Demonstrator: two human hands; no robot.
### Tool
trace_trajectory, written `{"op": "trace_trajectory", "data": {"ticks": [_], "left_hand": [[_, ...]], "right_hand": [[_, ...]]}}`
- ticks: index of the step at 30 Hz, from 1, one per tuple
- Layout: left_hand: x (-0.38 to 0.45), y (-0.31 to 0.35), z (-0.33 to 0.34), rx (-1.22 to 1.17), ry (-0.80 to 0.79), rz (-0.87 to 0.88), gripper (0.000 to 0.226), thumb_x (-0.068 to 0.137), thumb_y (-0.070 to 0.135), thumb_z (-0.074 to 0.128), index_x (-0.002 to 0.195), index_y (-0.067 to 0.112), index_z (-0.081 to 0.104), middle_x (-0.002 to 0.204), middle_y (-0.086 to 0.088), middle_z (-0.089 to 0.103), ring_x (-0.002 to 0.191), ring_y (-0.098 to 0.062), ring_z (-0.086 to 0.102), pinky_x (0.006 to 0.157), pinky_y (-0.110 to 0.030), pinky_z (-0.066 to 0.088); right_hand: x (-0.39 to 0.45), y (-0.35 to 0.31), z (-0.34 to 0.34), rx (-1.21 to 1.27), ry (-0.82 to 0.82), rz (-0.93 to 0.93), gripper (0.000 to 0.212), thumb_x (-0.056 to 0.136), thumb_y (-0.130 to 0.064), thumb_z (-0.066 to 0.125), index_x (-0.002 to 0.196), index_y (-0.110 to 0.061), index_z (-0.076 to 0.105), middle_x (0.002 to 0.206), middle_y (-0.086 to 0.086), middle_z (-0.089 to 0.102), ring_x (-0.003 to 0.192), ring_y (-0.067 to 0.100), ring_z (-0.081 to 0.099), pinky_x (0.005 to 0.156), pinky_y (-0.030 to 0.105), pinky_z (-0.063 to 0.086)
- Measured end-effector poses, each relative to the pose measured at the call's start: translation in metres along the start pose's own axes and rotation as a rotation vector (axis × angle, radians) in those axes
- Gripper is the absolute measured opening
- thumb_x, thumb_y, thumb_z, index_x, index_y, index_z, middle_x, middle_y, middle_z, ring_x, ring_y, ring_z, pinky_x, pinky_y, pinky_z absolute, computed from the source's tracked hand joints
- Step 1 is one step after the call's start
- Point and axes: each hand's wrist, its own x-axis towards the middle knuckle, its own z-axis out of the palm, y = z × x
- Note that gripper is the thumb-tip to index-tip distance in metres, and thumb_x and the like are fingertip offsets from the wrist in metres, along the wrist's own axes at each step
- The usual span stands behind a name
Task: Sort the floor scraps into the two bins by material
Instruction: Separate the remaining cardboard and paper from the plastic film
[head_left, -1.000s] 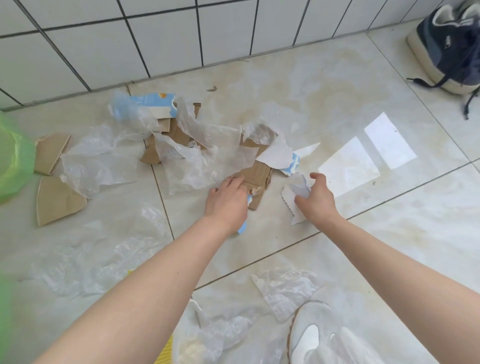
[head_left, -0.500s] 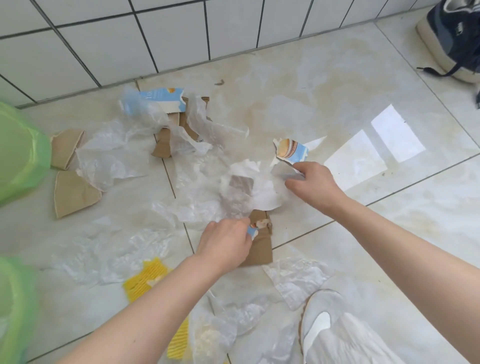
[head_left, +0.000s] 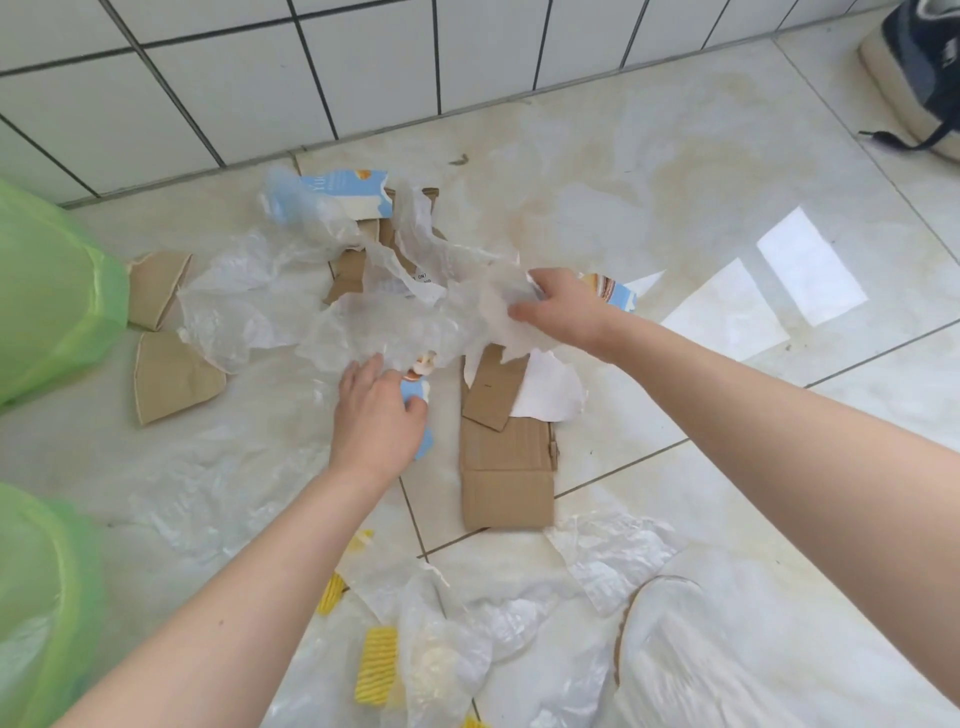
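My left hand (head_left: 379, 415) is closed around a small blue printed card scrap (head_left: 425, 451) and rests at the edge of a big clear plastic film (head_left: 358, 322). My right hand (head_left: 566, 312) holds a blue printed card scrap (head_left: 615, 295) that shows behind it, and its fingertips pinch a crumpled white paper sheet (head_left: 498, 322). A brown cardboard strip (head_left: 506, 467) lies flat between my forearms, with a white paper scrap (head_left: 550, 392) on its top end. Two bins with green liners, one (head_left: 52, 291) and another (head_left: 41, 597), stand at the left.
Cardboard pieces (head_left: 171, 376) lie near the upper bin. A blue carton piece (head_left: 343, 195) sits by the tiled wall. Yellow scraps (head_left: 376, 665) and more clear film (head_left: 613, 556) lie close to me. A dark shoe (head_left: 919, 62) is at the top right.
The brown cardboard strip has left my left hand and now lies flat on the floor. My right hand has moved left onto the white paper. My left hand has shifted up to the film.
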Motion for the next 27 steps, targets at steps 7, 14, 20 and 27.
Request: {"op": "trace_trajectory", "data": {"ticks": [7,14,20,27], "left_hand": [[-0.038,0.036,0.016,-0.208,-0.127,0.008,0.015,0.088,0.020,0.051,0.075,0.017,0.044,0.099,-0.001,0.043,0.104,-0.023,0.036,0.085,-0.027,0.034],[-0.057,0.045,0.044,-0.214,-0.184,-0.023,0.023,0.087,0.016,0.054,0.108,0.017,0.065,0.130,-0.003,0.033,0.115,-0.026,0.033,0.091,-0.023,0.034],[-0.058,0.048,0.056,-0.220,-0.136,-0.031,0.013,0.084,0.008,0.057,0.093,0.009,0.067,0.122,-0.006,0.032,0.110,-0.027,0.043,0.089,-0.026,0.041],[-0.051,0.046,0.050,-0.357,-0.144,-0.141,0.009,0.084,0.011,0.064,0.093,0.011,0.064,0.107,0.003,0.034,0.085,-0.010,0.043,0.071,-0.017,0.037]], "right_hand": [[-0.021,0.014,0.007,-0.038,0.177,0.183,0.009,0.083,-0.010,0.048,0.088,-0.004,0.053,0.081,0.009,0.052,0.076,0.026,0.051,0.062,0.030,0.040],[-0.025,0.018,0.048,-0.169,0.066,0.513,0.034,0.088,-0.021,0.054,0.117,-0.007,0.045,0.118,0.016,0.042,0.113,0.034,0.045,0.081,0.035,0.044],[-0.021,0.007,0.085,-0.416,0.177,0.447,0.067,0.080,-0.039,0.069,0.126,-0.007,0.033,0.127,0.013,0.036,0.116,0.035,0.041,0.077,0.037,0.036],[-0.012,0.008,0.087,-0.192,0.090,0.452,0.037,0.074,-0.019,0.071,0.101,-0.010,0.047,0.105,0.008,0.058,0.108,0.033,0.058,0.080,0.039,0.049]]}}
